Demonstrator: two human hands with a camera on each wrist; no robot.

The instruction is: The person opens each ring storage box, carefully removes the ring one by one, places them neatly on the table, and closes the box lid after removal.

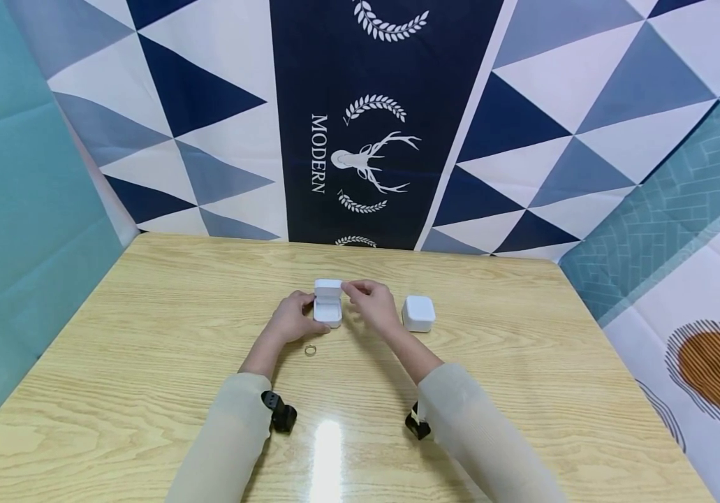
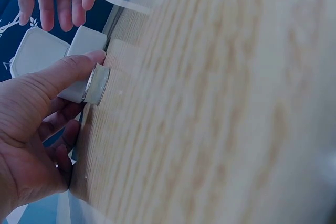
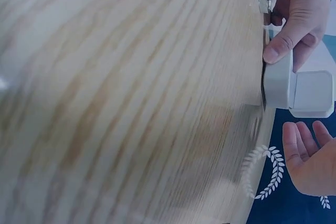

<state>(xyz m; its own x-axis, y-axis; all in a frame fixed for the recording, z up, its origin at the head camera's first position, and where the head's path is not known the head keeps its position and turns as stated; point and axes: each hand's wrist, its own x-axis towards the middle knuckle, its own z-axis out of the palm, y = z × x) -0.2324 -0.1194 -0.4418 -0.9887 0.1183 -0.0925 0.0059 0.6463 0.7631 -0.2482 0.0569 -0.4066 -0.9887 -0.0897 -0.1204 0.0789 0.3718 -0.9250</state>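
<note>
A white ring box (image 1: pixel 328 312) stands on the table with its lid (image 1: pixel 328 288) raised. My left hand (image 1: pixel 293 318) grips the base from the left side, its thumb (image 2: pixel 79 69) along the near face. Beside the lid's right edge is my right hand (image 1: pixel 372 302); in the right wrist view its fingers (image 3: pixel 302 137) are extended, with a small gap to the lid. A gold ring (image 1: pixel 311 350) lies on the table, nearer to me than the box. It looks large and close in the left wrist view, in front of the thumb tip.
To the right of my right hand stands a second white box (image 1: pixel 419 313), its lid down. The wooden table (image 1: pixel 491 391) ends at a wall hung with patterned cloth (image 1: pixel 385 126). Dark wrist devices (image 1: pixel 281 412) sit at both sleeves.
</note>
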